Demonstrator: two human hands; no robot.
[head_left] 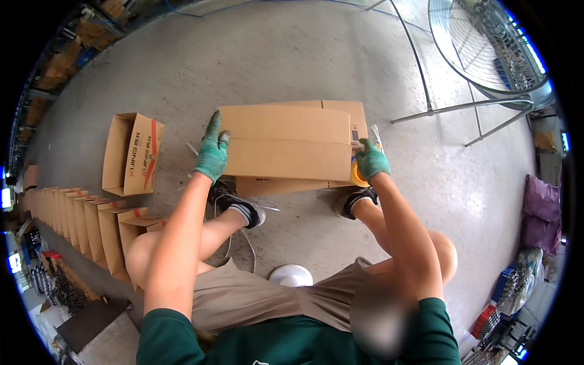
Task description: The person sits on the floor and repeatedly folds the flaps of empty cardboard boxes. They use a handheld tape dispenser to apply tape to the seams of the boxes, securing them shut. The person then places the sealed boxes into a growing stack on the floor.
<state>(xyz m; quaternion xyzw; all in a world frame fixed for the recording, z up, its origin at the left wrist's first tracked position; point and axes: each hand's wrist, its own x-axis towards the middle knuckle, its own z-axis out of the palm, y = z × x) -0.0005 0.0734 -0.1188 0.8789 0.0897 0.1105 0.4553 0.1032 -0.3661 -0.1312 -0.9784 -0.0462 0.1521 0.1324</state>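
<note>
The big brown cardboard (289, 159) is right in front of the person, between the two hands, with more cardboard below it (280, 186). To hold it well, both hands should stay across from each other and at the same height, so it does not tip. A soft, steady squeeze is best, as pushing in too hard could bend the sides. It helps to keep the edge off the black shoes (224, 194) and not bump the yellow tape roll (358, 175).

The left hand (212, 151) has its grip around the left edge, with the thumb on top and one finger stretched along the side. The right hand (372, 160) is at the right end, beside the tape roll, with its fingers curled. Its fingertips are hard to see, so I cannot tell if it holds the cardboard, the tape or nothing.
</note>
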